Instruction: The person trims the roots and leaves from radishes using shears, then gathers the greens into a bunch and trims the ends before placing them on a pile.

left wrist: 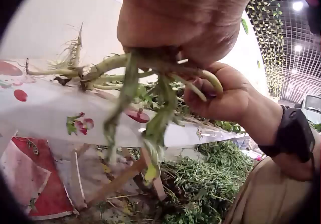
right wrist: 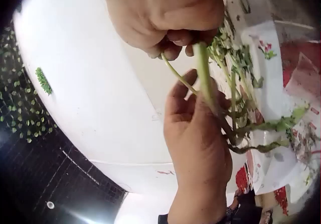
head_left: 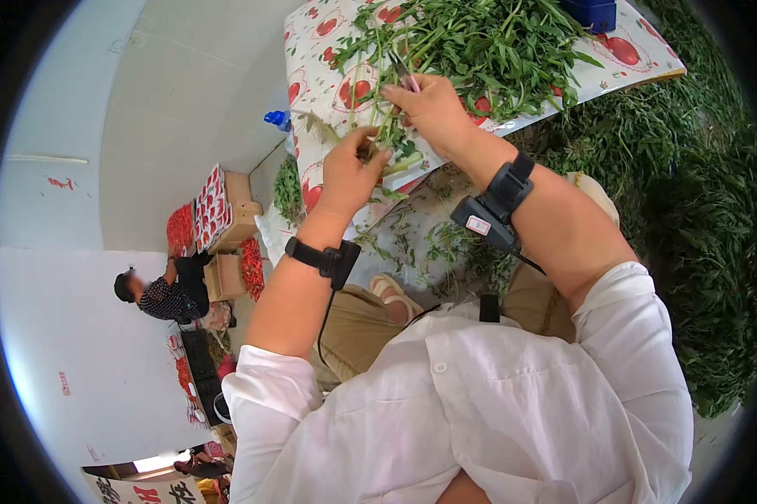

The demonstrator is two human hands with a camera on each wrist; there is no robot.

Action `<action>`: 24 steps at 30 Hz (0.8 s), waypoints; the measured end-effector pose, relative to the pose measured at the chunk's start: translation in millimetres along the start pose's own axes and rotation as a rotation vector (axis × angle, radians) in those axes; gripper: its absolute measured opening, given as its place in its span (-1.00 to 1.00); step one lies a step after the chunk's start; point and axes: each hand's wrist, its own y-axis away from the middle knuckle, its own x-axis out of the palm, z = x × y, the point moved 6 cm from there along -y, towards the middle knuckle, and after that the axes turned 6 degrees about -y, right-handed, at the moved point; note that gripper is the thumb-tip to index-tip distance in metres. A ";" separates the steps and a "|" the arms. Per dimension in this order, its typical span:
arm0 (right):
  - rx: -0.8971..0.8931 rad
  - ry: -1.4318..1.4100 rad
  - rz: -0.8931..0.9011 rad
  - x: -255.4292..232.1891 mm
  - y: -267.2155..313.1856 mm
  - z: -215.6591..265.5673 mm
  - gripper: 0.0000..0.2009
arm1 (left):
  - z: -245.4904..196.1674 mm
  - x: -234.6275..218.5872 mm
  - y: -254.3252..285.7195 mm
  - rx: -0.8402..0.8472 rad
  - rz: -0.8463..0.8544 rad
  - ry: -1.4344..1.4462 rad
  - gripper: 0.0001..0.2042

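My left hand (head_left: pixel 355 172) grips a leafy green stem (right wrist: pixel 204 71) at the table's near edge. In the left wrist view, pale roots (left wrist: pixel 75 51) stick out past one end of the plants, and limp leaves (left wrist: pixel 159 113) hang below the fingers. My right hand (head_left: pixel 436 113) is just beyond, holding a small knife (head_left: pixel 410 82) with a pink handle and a dark blade pointing away. In the right wrist view, its fingertips are right at the upper ends of the stems, and the knife is hidden. A heap of leafy greens (head_left: pixel 496 50) lies beyond both hands.
The table (head_left: pixel 639 71) has a white cover with red fruit prints. A blue box (head_left: pixel 590 13) stands at its far edge. Piles of greens (head_left: pixel 689 252) cover the floor at right. At left, a seated person (head_left: pixel 173 294) is near boxes and red peppers (head_left: pixel 252 267).
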 end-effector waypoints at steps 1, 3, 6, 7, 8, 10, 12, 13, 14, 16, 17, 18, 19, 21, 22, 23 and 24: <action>-0.060 0.075 -0.015 -2.8 -3.7 4.6 -0.83 | 4.1 -0.5 1.2 0.035 0.005 -0.087 -0.70; -0.084 0.110 -0.058 -12.0 -12.4 7.5 -0.83 | 14.1 -0.2 4.5 0.107 0.016 -0.260 -0.68; -0.131 0.178 -0.100 -21.9 -16.2 12.3 -0.83 | 15.2 -4.9 11.3 0.247 -0.137 -0.459 -0.70; -0.149 0.204 -0.109 -22.7 -16.1 15.8 -0.83 | 18.4 -5.9 10.9 0.240 -0.154 -0.378 -0.73; -0.155 0.199 -0.124 -23.5 -16.4 16.3 -0.83 | 21.8 -7.6 9.3 0.232 -0.173 -0.297 -0.74; -0.167 0.188 -0.150 -24.2 -16.6 15.6 -0.83 | 19.6 -13.7 7.6 0.219 -0.178 -0.219 -0.77; -0.073 0.144 -0.174 -26.4 -15.4 11.2 -0.79 | 15.5 -20.8 5.4 0.211 -0.148 -0.222 -0.78; -0.025 0.122 -0.187 -26.3 -13.4 9.6 -0.77 | 22.1 -24.7 2.4 0.099 -0.137 -0.166 -0.78; -0.005 0.044 -0.209 -26.0 -9.7 8.5 -0.74 | 29.6 -28.3 -1.4 -0.013 -0.126 -0.110 -0.78; 0.033 -0.111 -0.253 -23.2 0.5 7.4 -0.69 | 35.6 -35.3 -6.4 -0.133 -0.133 -0.040 -0.77; 0.012 -0.084 -0.205 -19.0 3.9 7.7 -0.67 | 34.5 -39.0 -8.5 -0.140 -0.151 -0.027 -0.77; -0.009 -0.056 -0.157 -15.3 7.7 5.6 -0.65 | 33.8 -42.3 -9.9 -0.147 -0.168 -0.013 -0.76; -0.030 -0.027 -0.111 -12.2 10.2 4.3 -0.63 | 32.2 -44.6 -10.6 -0.145 -0.176 -0.029 -0.76; 0.082 0.004 -0.016 -5.3 12.6 -4.3 -0.63 | 29.2 -47.9 -12.6 -0.135 -0.189 -0.059 -0.76; 0.110 0.007 0.013 -1.6 15.2 -6.5 -0.63 | 31.9 -48.2 -14.1 -0.102 -0.185 -0.078 -0.76; 0.138 0.010 0.043 1.0 17.0 -7.8 -0.64 | 38.9 -48.5 -14.8 -0.069 -0.182 -0.097 -0.77; 0.186 -0.010 0.061 1.6 18.2 -7.5 -0.64 | 38.0 -50.4 -15.4 -0.038 -0.177 -0.117 -0.77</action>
